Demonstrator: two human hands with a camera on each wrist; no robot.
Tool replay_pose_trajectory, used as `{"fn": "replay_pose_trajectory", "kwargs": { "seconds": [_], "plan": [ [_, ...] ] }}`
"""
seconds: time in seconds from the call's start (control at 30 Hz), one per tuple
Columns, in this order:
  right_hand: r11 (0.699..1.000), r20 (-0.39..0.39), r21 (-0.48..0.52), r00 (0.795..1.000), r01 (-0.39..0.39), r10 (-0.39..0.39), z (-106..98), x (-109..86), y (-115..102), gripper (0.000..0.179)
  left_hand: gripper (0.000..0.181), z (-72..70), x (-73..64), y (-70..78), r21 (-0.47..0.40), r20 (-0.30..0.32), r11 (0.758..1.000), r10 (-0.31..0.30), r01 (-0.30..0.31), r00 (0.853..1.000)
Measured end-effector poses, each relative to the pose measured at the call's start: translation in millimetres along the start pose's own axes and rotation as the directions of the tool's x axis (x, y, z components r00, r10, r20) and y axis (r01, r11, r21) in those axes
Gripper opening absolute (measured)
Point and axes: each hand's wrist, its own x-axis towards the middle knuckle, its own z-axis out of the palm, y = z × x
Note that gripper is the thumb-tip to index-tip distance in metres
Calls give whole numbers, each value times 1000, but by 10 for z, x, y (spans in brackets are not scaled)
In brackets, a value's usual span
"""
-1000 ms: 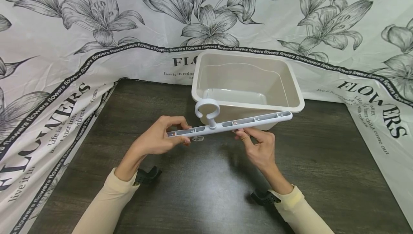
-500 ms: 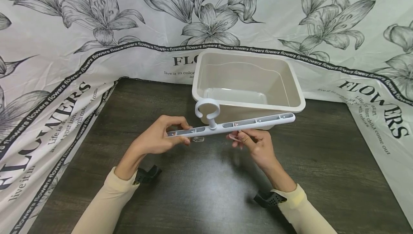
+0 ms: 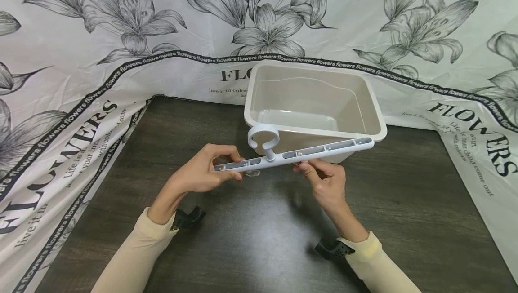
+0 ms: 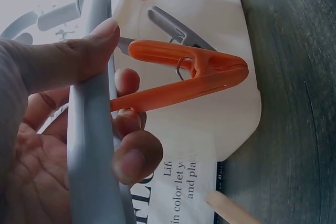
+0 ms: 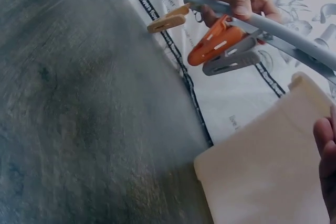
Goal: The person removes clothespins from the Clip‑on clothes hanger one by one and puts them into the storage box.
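My left hand [image 3: 202,169] grips the left part of a pale blue-grey clip hanger [image 3: 277,160], which tilts up to the right with its open ring hook [image 3: 264,128] on top. Below the bar, an orange clothespin [image 4: 220,77] and a grey clothespin [image 4: 186,32] hang beside the left fingers. A tan clothespin [image 5: 167,23] hangs near the bar's left end in the right wrist view. Under the bar's right half, my right hand [image 3: 328,183] pinches a small pinkish clothespin, mostly hidden by the fingers. Whether it touches the bar cannot be told.
A cream plastic bin [image 3: 315,131] stands behind the hanger, against a flower-printed cloth [image 3: 170,79]. The dark wooden table [image 3: 259,239] runs under both arms. Black straps [image 3: 333,249] circle the wrists.
My right hand dipped slightly with the pinkish clothespin showing below the bar, then rose back against the underside. The left hand and hanger keep nearly the same pose; the view has shifted slightly.
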Motion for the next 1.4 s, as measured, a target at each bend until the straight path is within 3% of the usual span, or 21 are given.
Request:
{"fn": "replay_pose_trajectory", "kwargs": {
  "seconds": [0.2, 0.37, 0.67, 0.8, 0.9, 1.03, 1.2, 1.3, 1.4],
  "plan": [
    [994, -70, -94, 995, 57, -64, 31, -20, 7, 12, 19, 13, 12, 4, 16, -15, 1000, 4, -4, 1000],
    [995, -70, -77, 996, 57, -62, 26, -16, 13, 12, 19, 17, 13, 0, 31, -27, 999, 18, -17, 999],
    [985, 56, 166, 996, 54, -64, 4, -5, 21, 24, 17, 11, -3, 1, 37, -14, 999, 17, -16, 1000],
    [964, 103, 266, 993, 20, -49, 13, 1, 8, 20, 16, 11, -6, 12, 17, 2, 1000, 12, -12, 1000],
    [953, 103, 299, 995, -37, 6, 30, 1, -1, 16, 16, 14, -8, 21, 14, 5, 1000, 9, -9, 1000],
    [971, 28, 237, 999, -37, 31, 61, -11, 3, 17, 15, 19, -4, 32, 29, 4, 1000, 2, -2, 1000],
    [994, -73, 100, 997, 34, -27, 100, -13, -14, 18, 15, 19, 2, 40, 23, 3, 1000, -16, 15, 1000],
    [992, -66, 125, 998, 31, -23, 106, -8, -24, 18, 15, 17, 0, 41, 16, 6, 1000, -21, 21, 1000],
    [980, -11, 200, 1000, 11, -9, 93, -6, -26, 18, 15, 12, -7, 33, 18, 9, 1000, -21, 21, 1000]
  ]
}}
